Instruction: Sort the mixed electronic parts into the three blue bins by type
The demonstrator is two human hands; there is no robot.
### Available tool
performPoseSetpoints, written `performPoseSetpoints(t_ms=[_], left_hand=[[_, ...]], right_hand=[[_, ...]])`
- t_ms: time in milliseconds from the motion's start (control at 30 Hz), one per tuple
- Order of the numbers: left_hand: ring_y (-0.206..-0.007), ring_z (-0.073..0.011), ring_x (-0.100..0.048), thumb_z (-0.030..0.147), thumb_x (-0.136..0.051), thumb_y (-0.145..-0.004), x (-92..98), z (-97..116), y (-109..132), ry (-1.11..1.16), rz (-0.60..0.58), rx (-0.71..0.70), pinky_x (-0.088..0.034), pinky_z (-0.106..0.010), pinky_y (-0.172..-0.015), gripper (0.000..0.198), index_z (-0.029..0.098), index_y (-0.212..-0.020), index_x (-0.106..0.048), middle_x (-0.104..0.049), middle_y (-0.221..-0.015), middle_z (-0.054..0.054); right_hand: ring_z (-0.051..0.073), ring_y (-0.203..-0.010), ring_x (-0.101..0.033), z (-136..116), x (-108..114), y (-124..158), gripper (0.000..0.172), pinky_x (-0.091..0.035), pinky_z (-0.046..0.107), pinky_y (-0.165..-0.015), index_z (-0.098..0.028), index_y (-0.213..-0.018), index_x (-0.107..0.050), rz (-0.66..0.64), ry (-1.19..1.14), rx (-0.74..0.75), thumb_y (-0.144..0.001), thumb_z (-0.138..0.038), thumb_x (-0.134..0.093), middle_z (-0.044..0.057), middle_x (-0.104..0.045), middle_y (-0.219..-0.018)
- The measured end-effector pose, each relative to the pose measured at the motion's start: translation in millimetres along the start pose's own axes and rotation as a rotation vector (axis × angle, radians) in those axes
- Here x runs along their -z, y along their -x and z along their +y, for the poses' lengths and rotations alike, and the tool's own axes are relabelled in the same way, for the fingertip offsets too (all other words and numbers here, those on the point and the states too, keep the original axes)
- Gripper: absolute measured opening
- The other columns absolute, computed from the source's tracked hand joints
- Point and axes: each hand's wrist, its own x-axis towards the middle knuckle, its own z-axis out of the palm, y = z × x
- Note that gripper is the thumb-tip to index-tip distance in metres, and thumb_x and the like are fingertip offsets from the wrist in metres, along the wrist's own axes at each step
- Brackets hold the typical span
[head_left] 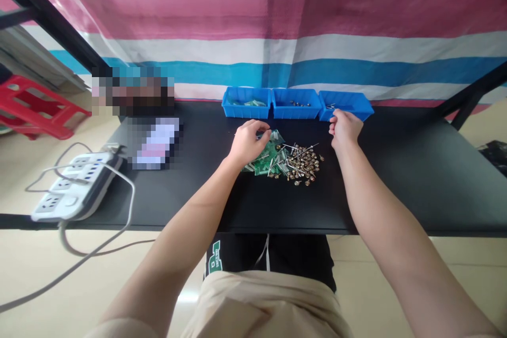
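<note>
A mixed pile lies on the black table [190,190]: green and clear small pieces [264,165] on the left, brass-coloured round-headed parts [304,165] and thin metal pins on the right. My left hand [249,142] is at the pile's upper left edge, fingers curled; whatever it may hold is too small to make out. My right hand [346,128] is closed at the front of the right blue bin [362,108], with thin metal pieces by its fingertips. The middle blue bin [296,112] holds a few small dark parts, and the left blue bin [247,111] holds clear greenish pieces.
A white power strip [75,187] with grey cables sits at the table's left end. Near it lies a blurred phone-like object [158,142]. Black frame posts rise at both sides; a striped sheet [356,16] hangs behind. A red stool [39,108] stands at left.
</note>
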Motion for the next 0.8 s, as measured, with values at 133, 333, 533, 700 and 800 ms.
performPoseSetpoints(t_ms=[133,333,533,700,800], left_hand=[[-0.087,-0.0184,-0.068,0.025,-0.061,-0.089,-0.1,-1.1,0.5,-0.015,-0.022,-0.001,-0.055,-0.031,-0.082,0.013,0.018,-0.093,-0.072,-0.073,-0.092,-0.005],[-0.096,-0.0226,-0.067,0.029,-0.060,-0.090,-1.9,-3.4,-0.6,-0.071,-0.093,-0.011,-0.054,-0.037,-0.092,0.019,0.018,-0.100,-0.072,-0.073,-0.100,-0.008],[-0.108,-0.0262,-0.066,0.031,-0.061,-0.089,-4.9,-4.7,0.6,-0.140,-0.192,-0.060,-0.052,-0.042,-0.101,0.025,0.019,-0.108,-0.072,-0.072,-0.113,-0.010],[-0.112,-0.0307,-0.065,0.032,-0.061,-0.089,-4.8,-2.5,1.5,-0.164,-0.276,-0.041,-0.051,-0.047,-0.102,0.028,0.016,-0.108,-0.074,-0.071,-0.120,-0.013],[-0.111,-0.0320,-0.065,0.032,-0.062,-0.089,-4.8,-2.0,1.1,-0.159,-0.297,-0.027,-0.051,-0.048,-0.103,0.028,0.015,-0.107,-0.075,-0.071,-0.118,-0.014]], right_hand=[[0.006,-0.035,-0.041,2.1,0.3,-1.4,0.011,-0.026,0.018,-0.031,-0.017,-0.066,-0.059,-0.007,0.024,0.009,-0.078,-0.018,-0.060,-0.006,-0.053,-0.049],[0.008,-0.045,-0.049,6.5,1.3,3.1,0.015,-0.037,0.020,-0.045,-0.018,-0.067,-0.062,-0.116,0.234,0.263,-0.080,-0.025,-0.060,-0.004,-0.056,-0.054],[0.017,-0.071,-0.062,1.5,-2.1,37.3,0.020,-0.047,0.029,-0.070,-0.018,-0.084,-0.072,-0.675,0.605,0.636,-0.079,-0.038,-0.070,0.002,-0.068,-0.074],[0.022,-0.087,-0.064,-2.3,-4.1,58.1,0.028,-0.048,0.034,-0.079,-0.018,-0.097,-0.074,-0.965,0.895,0.768,-0.076,-0.037,-0.076,0.009,-0.067,-0.097],[0.021,-0.085,-0.063,-1.3,-5.9,60.8,0.017,-0.048,0.034,-0.079,-0.018,-0.093,-0.074,-0.978,0.939,0.770,-0.081,-0.030,-0.071,0.008,-0.066,-0.095]])
